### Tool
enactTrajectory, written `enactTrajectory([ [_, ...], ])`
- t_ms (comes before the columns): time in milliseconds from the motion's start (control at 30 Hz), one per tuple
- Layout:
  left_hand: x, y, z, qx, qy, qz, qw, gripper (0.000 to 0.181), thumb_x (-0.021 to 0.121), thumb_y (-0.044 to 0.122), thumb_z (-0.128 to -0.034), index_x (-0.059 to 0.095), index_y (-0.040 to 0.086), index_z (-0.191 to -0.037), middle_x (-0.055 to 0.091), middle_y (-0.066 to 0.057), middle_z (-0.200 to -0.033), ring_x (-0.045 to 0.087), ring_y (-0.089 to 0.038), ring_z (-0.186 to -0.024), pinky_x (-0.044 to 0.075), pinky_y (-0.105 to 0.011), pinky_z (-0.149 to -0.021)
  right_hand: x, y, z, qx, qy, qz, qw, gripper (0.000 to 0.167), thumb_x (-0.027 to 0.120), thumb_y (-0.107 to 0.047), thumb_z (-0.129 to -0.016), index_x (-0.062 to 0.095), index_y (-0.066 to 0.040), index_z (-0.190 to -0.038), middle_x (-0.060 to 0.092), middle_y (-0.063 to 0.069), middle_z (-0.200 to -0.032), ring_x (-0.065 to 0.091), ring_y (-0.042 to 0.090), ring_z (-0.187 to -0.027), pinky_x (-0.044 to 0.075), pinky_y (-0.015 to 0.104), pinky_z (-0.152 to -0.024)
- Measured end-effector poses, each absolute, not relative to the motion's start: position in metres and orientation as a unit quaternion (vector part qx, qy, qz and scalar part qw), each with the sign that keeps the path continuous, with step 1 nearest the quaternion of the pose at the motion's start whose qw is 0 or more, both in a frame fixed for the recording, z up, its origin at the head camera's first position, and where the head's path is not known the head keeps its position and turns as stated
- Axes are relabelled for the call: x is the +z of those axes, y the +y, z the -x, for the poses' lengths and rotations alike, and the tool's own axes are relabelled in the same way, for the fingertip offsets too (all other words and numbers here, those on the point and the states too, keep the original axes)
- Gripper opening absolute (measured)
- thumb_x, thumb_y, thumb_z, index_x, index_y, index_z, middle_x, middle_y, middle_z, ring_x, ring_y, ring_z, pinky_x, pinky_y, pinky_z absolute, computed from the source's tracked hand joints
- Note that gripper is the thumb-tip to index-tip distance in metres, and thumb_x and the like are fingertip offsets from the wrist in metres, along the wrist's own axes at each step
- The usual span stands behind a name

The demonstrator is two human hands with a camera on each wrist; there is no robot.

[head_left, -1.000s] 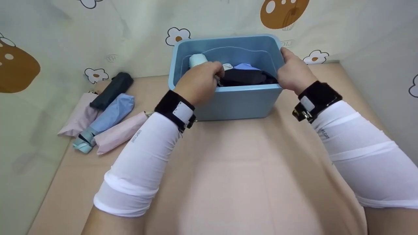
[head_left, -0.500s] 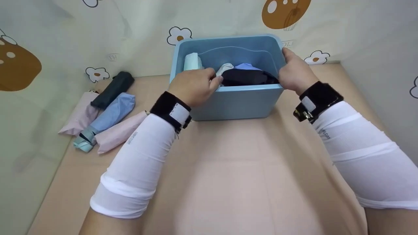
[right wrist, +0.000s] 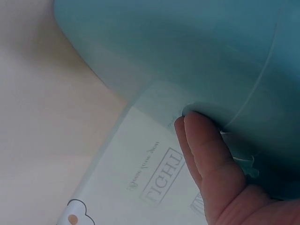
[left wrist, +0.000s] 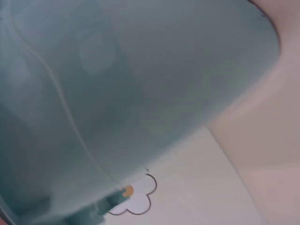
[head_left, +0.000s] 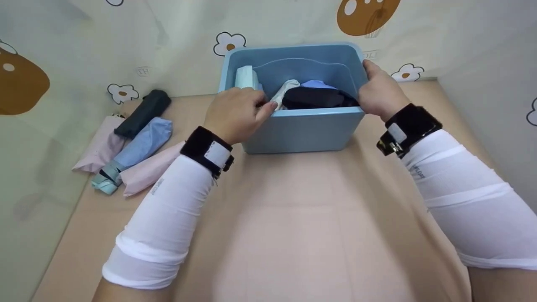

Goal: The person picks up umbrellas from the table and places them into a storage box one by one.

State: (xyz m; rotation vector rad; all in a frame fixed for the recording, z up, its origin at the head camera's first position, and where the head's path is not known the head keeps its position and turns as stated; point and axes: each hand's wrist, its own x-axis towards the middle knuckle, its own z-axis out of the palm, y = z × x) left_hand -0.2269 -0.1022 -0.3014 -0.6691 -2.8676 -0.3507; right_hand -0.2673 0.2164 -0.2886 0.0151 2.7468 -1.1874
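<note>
A light blue plastic bin stands near the back of the table. Folded umbrellas lie inside: a pale mint one, a whitish one, a blue one and a black one along the front. My left hand is over the bin's front left corner, thumb near the front rim; its other fingers are mostly hidden. My right hand holds the bin's right side. In the right wrist view, its fingers lie against the outer wall. The left wrist view shows only bin wall and surroundings.
To the left, several folded umbrellas lie together: a dark green one, a blue one, a pink one and a mauve one. A patterned sheet rises behind the bin. Beige cloth covers the table.
My left hand has let go inside the bin and moved left along the front rim. The mint umbrella now stands farther left and more upright. My right hand stays put.
</note>
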Motion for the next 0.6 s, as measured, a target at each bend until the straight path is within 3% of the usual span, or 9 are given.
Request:
enactTrajectory([
  [233,-0.309,-0.116,0.227,-0.13,-0.958,0.23,0.115,0.053,0.043,0.055,-0.1079,0.075,0.013,-0.111,0.072,-0.01,-0.12,0.061,-0.033,-0.119,0.044,-0.051,-0.109,-0.29,0.218,0.268,-0.394,0.916,0.004,0.07,0.082,0.04,-0.006,-0.098,0.0,-0.009,-0.169,0.018,0.013,-0.176,0.02,0.03,-0.16,0.016,0.049,-0.131],
  [467,-0.317,-0.131,0.225,-0.172,-0.955,0.21,0.119,0.051,0.046,0.053,-0.1072,0.074,0.011,-0.111,0.066,-0.012,-0.134,0.055,-0.033,-0.131,0.036,-0.051,-0.118,-0.289,0.218,0.268,-0.396,0.915,-0.001,0.073,0.081,0.041,-0.007,-0.1,0.0,-0.012,-0.17,0.019,0.012,-0.176,0.021,0.031,-0.161,0.017,0.052,-0.131],
  [600,-0.321,-0.136,0.224,-0.193,-0.953,0.202,0.118,0.051,0.046,0.055,-0.1064,0.074,0.012,-0.11,0.056,-0.013,-0.152,0.045,-0.034,-0.148,0.029,-0.056,-0.124,-0.29,0.217,0.268,-0.395,0.915,-0.001,0.074,0.081,0.044,-0.012,-0.102,0.0,-0.012,-0.17,0.019,0.012,-0.176,0.021,0.031,-0.161,0.017,0.053,-0.131],
])
